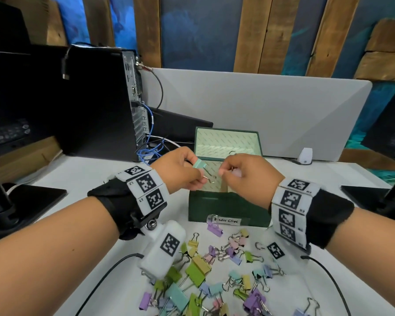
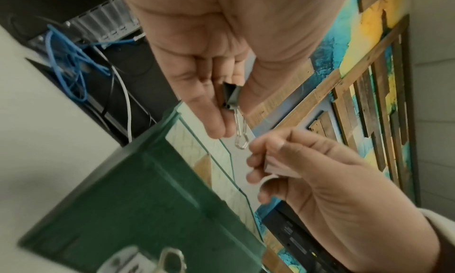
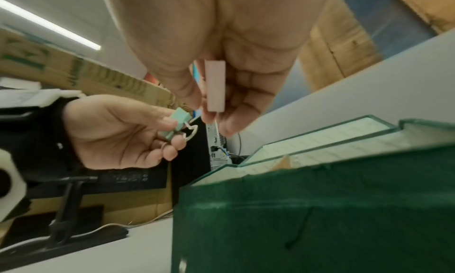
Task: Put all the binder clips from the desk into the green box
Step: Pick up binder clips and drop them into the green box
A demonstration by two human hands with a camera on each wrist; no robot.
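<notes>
The green box (image 1: 228, 207) stands open on the white desk, its lid (image 1: 227, 142) tipped back, a "Binder Clips" label on its front. Above its opening my left hand (image 1: 180, 173) pinches a mint binder clip (image 1: 200, 165) with its wire handles hanging down; the same mint clip (image 3: 181, 122) shows in the right wrist view. Beside it my right hand (image 1: 240, 172) pinches a pink binder clip (image 3: 215, 86) between thumb and fingers, also over the box (image 3: 307, 209). Several coloured binder clips (image 1: 214, 270) lie scattered on the desk in front of the box.
A black computer tower (image 1: 96, 101) with blue cables (image 1: 151, 151) stands at the back left. A grey divider panel (image 1: 260, 106) runs behind the box. Black monitor stands (image 1: 21, 201) sit at both desk sides. Black cords (image 1: 105, 277) trail from my wrists.
</notes>
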